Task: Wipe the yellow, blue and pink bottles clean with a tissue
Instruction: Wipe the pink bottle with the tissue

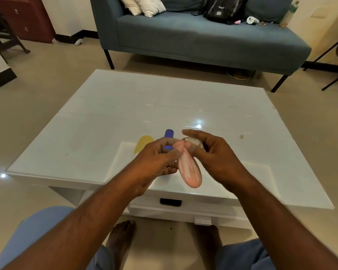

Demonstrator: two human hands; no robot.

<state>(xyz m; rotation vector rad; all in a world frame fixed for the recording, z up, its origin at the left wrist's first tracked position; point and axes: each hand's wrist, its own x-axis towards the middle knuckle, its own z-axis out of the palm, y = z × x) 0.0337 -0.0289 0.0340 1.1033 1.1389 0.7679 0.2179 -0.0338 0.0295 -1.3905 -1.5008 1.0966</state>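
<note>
Pink bottle held; blue bottle, yellow bottle behind.

Above a white table, left hand gripping the pink bottle near its top, right hand pinching a tissue at the bottle's upper end. Behind the hands, yellow bottle and blue bottle on the tabletop; beyond, a blue sofa.

Head view, angled down, near white table

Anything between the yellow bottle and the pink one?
Head view: the blue bottle and left hand lie between the yellow bottle and pink bottle.
</note>
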